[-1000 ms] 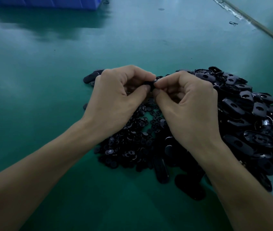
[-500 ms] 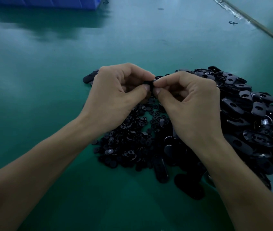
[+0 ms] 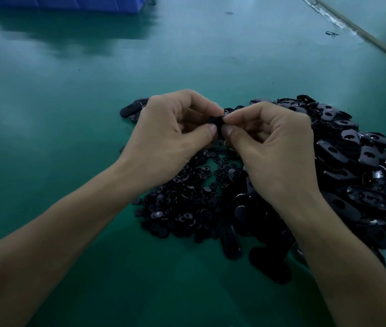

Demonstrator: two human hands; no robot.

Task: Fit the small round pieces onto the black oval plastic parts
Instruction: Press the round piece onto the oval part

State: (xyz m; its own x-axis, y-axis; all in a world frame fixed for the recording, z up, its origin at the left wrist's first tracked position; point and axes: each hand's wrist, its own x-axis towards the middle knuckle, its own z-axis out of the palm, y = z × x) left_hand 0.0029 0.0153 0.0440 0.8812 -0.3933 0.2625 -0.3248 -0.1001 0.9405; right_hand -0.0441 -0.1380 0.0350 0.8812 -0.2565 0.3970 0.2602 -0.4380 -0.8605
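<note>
— While you pinch, where is it?
— Just above the heap of small round pieces [image 3: 187, 204]. My left hand [image 3: 170, 140] and right hand [image 3: 274, 149] both grip one black part [image 3: 216, 120], thumbs and fingertips closed on it.

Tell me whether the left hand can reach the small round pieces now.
Probably yes: the small round pieces lie uncovered just below the left hand, but it first must release the black part it pinches.
</note>
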